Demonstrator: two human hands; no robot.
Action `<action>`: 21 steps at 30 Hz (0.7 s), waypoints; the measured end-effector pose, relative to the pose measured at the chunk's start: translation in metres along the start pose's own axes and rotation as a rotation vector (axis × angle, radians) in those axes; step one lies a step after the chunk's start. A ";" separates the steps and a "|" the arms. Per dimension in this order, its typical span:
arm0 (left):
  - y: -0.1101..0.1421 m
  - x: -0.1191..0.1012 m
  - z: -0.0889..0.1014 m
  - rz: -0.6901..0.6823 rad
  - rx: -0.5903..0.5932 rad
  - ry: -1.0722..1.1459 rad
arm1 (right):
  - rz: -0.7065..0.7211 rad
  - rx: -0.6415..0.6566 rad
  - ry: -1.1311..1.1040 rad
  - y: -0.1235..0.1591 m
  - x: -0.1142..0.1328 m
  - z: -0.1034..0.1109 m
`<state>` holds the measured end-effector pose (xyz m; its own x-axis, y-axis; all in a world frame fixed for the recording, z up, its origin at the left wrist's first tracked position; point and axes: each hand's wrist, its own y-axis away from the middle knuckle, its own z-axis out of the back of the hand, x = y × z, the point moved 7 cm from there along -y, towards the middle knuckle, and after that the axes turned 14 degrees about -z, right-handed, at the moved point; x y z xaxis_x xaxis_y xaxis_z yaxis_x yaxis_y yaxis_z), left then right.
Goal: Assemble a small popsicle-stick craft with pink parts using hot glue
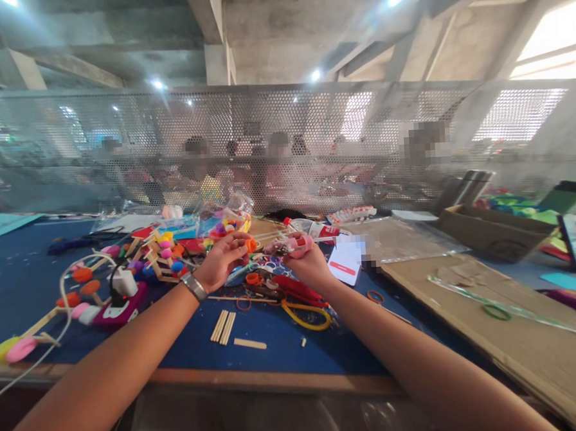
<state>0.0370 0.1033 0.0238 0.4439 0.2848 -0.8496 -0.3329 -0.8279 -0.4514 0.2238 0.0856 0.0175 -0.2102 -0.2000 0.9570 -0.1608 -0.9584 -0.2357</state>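
Observation:
My left hand (225, 260), with a watch on its wrist, pinches an orange bottle cap (250, 245) between thumb and fingers. Just to the right, my right hand (304, 264) is closed around a pink glue gun (301, 244), its front end pointing left toward the cap. A small gap separates the two. Below them a second orange cap (253, 278) lies among rubber bands and small craft pieces. Nearer the table's front edge are several wooden craft sticks (223, 327), one lying apart from the others. A yellow loop (307, 317) rests below my right hand.
Left stands a purple power strip (120, 308) with a white plug and cable, near stick-and-pompom pieces (157, 258). A phone (347, 259) and plastic bottle (312, 228) lie right of centre. Cardboard (432, 298) and an open box (496, 230) occupy the right. A perforated screen (264, 127) spans the back.

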 end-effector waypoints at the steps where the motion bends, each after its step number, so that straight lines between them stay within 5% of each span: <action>1: 0.000 0.000 0.000 0.001 0.001 -0.005 | 0.000 -0.004 0.006 0.000 -0.001 0.000; 21: 0.001 0.002 0.002 0.013 0.020 -0.141 | -0.068 -0.057 -0.066 0.001 0.001 0.005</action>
<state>0.0361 0.1041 0.0218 0.3188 0.3399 -0.8848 -0.3554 -0.8225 -0.4441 0.2285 0.0832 0.0193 -0.1329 -0.1495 0.9798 -0.2274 -0.9576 -0.1769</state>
